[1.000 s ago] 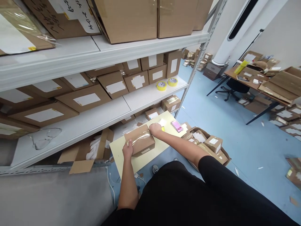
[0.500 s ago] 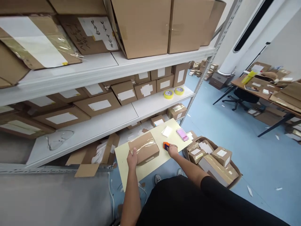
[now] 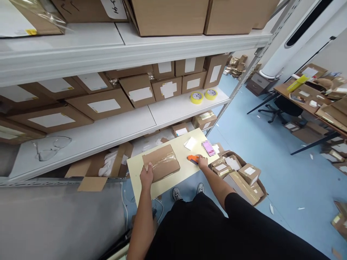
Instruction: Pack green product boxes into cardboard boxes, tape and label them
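Observation:
A taped cardboard box [image 3: 165,159] lies on the pale yellow board [image 3: 187,144]. My left hand [image 3: 146,176] grips the box's near left edge, thumb on top; its other fingers are partly hidden. Right of the box, my right hand [image 3: 202,162] is closed around the right end of an orange and dark-blue hand tool [image 3: 192,158], low against the board. The tool is too small to name exactly. Behind it are white paper sheets [image 3: 190,143], and a pixelated pink item [image 3: 208,148] lies just beyond my right hand.
A large carton [image 3: 262,196] of packed boxes stands right of the board. Shelves [image 3: 162,117] ahead hold cardboard boxes, two yellow tape rolls [image 3: 196,97] and clear glasses [image 3: 51,148]. An open box [image 3: 93,183] with white contents sits at left. A cluttered desk [image 3: 282,88] stands far right.
The camera view has shifted. The orange tool has turned and now lies flatter, with more of its orange side showing. My left hand stays on the box.

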A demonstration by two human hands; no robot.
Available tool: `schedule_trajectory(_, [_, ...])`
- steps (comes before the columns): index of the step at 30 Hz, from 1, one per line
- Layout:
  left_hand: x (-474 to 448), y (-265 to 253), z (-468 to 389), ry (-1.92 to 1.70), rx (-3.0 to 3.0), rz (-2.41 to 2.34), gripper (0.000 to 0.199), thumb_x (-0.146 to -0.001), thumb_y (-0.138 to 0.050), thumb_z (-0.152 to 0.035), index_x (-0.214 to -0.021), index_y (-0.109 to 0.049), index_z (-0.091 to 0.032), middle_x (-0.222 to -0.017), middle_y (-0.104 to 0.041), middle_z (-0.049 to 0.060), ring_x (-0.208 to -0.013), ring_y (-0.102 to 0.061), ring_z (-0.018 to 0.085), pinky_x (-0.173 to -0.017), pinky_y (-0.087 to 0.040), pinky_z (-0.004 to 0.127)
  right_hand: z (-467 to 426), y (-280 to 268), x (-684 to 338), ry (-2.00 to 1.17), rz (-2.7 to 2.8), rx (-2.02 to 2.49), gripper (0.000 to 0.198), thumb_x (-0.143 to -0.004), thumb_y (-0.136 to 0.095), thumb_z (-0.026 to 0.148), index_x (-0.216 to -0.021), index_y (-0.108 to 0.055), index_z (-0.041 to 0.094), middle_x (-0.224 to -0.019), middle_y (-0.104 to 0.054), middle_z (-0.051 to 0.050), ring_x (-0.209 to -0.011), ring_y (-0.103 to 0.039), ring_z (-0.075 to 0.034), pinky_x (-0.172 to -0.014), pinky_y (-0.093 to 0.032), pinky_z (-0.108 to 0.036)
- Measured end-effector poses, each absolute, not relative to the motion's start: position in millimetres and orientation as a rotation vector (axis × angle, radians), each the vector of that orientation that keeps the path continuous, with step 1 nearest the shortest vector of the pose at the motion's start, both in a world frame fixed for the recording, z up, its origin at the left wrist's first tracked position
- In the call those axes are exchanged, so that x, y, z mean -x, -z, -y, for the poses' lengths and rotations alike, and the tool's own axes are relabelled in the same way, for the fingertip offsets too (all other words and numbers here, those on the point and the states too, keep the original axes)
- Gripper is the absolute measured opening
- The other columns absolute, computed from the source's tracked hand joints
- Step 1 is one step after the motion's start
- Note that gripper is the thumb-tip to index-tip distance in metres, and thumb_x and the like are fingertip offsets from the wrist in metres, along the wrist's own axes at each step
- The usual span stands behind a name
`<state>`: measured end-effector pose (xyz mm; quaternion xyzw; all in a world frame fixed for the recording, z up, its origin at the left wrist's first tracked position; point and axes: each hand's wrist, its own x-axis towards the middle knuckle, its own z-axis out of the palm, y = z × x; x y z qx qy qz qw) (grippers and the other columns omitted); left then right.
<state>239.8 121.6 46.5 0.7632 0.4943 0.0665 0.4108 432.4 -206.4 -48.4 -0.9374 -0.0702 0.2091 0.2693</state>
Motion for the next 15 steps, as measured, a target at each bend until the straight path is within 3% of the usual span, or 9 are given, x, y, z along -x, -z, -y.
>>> schedule_trajectory(3, [-239,-48,-120,-0.163,-1.907,-1.239,0.055,-0.100,-0.047,-0.060,-0.130,-0.069,-0.020,-0.129,-0.074,0.014,-0.125,-0.066,0.033,-0.108,-0.050,0.045,210,38,-427,-0.540,0.134,2.451,0.036,-0.095,-0.053,0.019,-0.125,-0.070,0.011,-0.119,-0.075,-0.018,-0.101,-0.068,-0.024,-0.090,-0.047,-0.031])
schedule_trajectory(6, [-237,-47,-119,-0.177,-1.907,-1.222,0.057,-0.100,-0.045,-0.061,-0.134,-0.067,-0.021,-0.135,-0.071,0.014,-0.130,-0.063,0.033,-0.112,-0.047,0.045,187,20,-410,-0.484,0.169,2.314,0.039,-0.096,-0.056,0.036,-0.126,-0.071,0.017,-0.127,-0.074,-0.013,-0.117,-0.066,-0.027,-0.100,-0.049,-0.036])
schedule_trajectory(10, [-237,-49,-118,-0.186,-1.901,-1.206,0.059,-0.100,-0.046,-0.060,-0.138,-0.065,-0.019,-0.139,-0.068,0.016,-0.134,-0.060,0.034,-0.114,-0.045,0.047,128,-10,-375,-0.522,0.288,1.775,0.054,-0.096,-0.053,0.058,-0.135,-0.068,0.023,-0.140,-0.069,-0.008,-0.132,-0.060,-0.028,-0.113,-0.045,-0.043])
schedule_trajectory(15, [-231,-50,-113,-0.254,-1.829,-1.184,0.053,-0.099,-0.051,-0.058,-0.131,-0.069,-0.020,-0.130,-0.073,0.015,-0.129,-0.064,0.033,-0.111,-0.048,0.046,90,-44,-351,-0.621,0.350,1.605,0.055,-0.087,-0.067,0.061,-0.128,-0.071,0.024,-0.129,-0.074,-0.007,-0.122,-0.065,-0.028,-0.106,-0.051,-0.043])
